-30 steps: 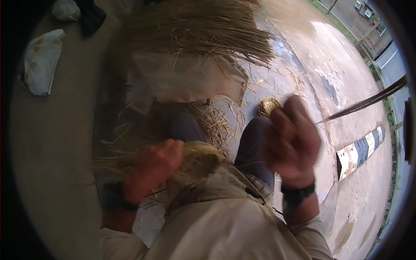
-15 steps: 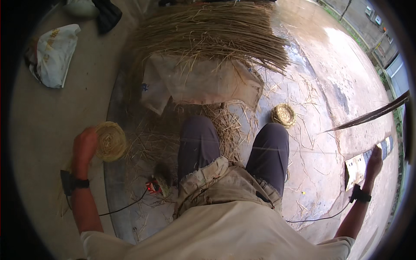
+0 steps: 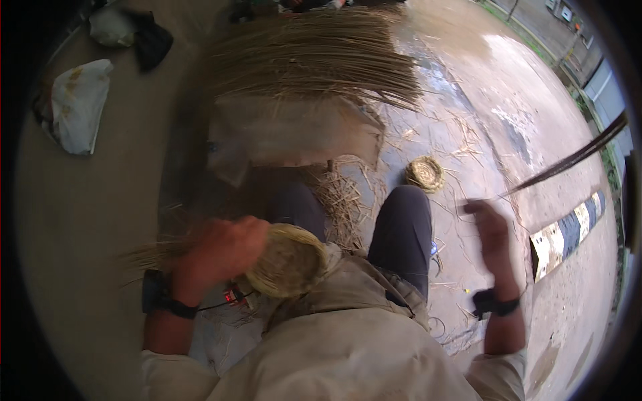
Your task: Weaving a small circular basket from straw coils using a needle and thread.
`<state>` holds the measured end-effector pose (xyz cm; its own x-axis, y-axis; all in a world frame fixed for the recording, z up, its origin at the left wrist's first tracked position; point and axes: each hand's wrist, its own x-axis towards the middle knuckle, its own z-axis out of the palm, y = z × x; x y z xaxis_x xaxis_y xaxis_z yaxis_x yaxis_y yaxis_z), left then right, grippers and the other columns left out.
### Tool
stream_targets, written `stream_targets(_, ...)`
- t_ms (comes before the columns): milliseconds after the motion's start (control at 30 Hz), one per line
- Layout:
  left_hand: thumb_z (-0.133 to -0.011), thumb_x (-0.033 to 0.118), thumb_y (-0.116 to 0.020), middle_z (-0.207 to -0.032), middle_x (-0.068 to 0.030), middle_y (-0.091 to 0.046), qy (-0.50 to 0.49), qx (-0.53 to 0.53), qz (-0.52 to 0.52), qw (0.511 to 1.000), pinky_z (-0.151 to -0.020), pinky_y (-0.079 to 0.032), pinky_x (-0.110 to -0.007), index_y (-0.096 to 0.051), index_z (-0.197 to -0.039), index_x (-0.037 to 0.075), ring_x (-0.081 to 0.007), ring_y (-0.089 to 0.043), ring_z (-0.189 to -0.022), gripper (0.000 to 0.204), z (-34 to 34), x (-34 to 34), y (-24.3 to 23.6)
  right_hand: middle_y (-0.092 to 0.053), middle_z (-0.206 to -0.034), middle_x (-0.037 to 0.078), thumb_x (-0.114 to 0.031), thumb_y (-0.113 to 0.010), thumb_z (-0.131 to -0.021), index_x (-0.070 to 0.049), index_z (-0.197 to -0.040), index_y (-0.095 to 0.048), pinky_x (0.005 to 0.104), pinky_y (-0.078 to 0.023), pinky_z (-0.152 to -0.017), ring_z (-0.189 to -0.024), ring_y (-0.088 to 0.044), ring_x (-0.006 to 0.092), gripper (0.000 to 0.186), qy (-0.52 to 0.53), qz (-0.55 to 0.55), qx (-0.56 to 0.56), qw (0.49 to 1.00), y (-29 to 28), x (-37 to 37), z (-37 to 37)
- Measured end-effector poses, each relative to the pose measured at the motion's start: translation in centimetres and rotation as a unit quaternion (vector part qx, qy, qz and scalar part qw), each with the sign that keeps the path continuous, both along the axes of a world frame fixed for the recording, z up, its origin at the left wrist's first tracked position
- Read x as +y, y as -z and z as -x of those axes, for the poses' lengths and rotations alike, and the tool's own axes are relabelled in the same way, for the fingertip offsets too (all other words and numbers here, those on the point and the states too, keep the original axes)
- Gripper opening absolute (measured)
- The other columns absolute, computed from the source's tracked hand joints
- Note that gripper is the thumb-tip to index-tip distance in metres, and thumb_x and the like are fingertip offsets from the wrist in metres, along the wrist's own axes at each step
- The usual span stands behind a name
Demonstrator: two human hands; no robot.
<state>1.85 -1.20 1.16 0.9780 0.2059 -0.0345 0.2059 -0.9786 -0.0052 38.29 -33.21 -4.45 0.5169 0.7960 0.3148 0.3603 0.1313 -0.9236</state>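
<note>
A round coiled straw basket (image 3: pixel 286 262) is in my left hand (image 3: pixel 224 250), its hollow showing, in front of my lap by my left knee. The hand is closed on its left rim and blurred by motion. Loose straw ends (image 3: pixel 150 257) trail to the left of that hand. My right hand (image 3: pixel 491 230) is raised over the floor right of my right knee, its fingers bent together. Blur hides whatever they hold. A second small straw basket (image 3: pixel 424 174) lies on the floor beyond my right knee.
A large bundle of straw stalks (image 3: pixel 314 57) lies ahead, with a tan cloth sheet (image 3: pixel 294 134) below it. Straw scraps (image 3: pixel 344 200) litter the floor. A dark strand bundle (image 3: pixel 568 160) juts in from the right, above a striped strip (image 3: pixel 568 234). A white sack (image 3: pixel 79 107) lies far left.
My left hand has brought the basket rightward to my lap. My right hand has come inward from far right. A thin strand that crossed between my hands no longer shows clearly.
</note>
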Motion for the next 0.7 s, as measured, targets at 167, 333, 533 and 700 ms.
stream_targets(167, -0.088, 0.011, -0.065, -0.082, -0.0108, -0.063, 0.047, -0.004, 0.05, 0.998, -0.06, -0.057, -0.045, -0.057, -0.094, 0.008, -0.0309, -0.07, -0.07, 0.011, -4.0, -3.2, 3.7, -0.071, -0.116, 0.023, -0.017, -0.076, -0.094, 0.003, -0.125, -0.067, 0.0449, -0.057, -0.087, -0.101, -0.07, 0.0416, 0.037, -0.178, 0.095, -0.086, 0.976, -0.7, 11.5, 11.6)
stream_targets(333, -0.088, 0.012, -0.07, -0.086, -0.0115, -0.064, 0.005, -0.016, 0.093, 0.996, -0.062, -0.056, -0.045, -0.062, -0.102, 0.006, -0.0319, -0.069, -0.076, 0.017, -3.0, -2.7, 5.5, -0.069, -0.102, 0.019, -0.015, -0.074, -0.097, 0.003, -0.133, -0.063, 0.0395, -0.053, -0.069, -0.077, -0.067, 0.0273, 0.042, -0.118, 0.054, -0.098, 0.987, 3.6, 13.5, 11.9)
stream_targets(533, -0.088, 0.008, -0.064, -0.08, -0.0088, -0.06, 0.022, -0.055, 0.087, 0.994, -0.057, -0.058, -0.043, -0.055, -0.089, 0.009, -0.0293, -0.07, -0.069, 0.01, -3.2, -2.6, 5.8, -0.072, -0.11, 0.023, -0.024, -0.073, -0.098, 0.001, -0.126, -0.067, 0.0411, -0.056, -0.086, -0.098, -0.071, 0.0342, 0.038, -0.293, 0.094, 0.059, 0.95, 6.1, 18.9, 11.5)
stream_targets(700, -0.09, 0.01, -0.067, -0.08, -0.0098, -0.059, -0.001, -0.058, 0.115, 0.992, -0.058, -0.057, -0.042, -0.056, -0.095, 0.007, -0.0282, -0.069, -0.069, 0.013, -1.9, -1.9, 6.3, -0.071, -0.09, 0.021, -0.028, -0.069, -0.103, 0.001, -0.116, -0.071, 0.0393, -0.053, -0.078, -0.081, -0.067, 0.0229, 0.032, -0.351, 0.259, 0.024, 0.9, 6.3, 17.9, 8.5)
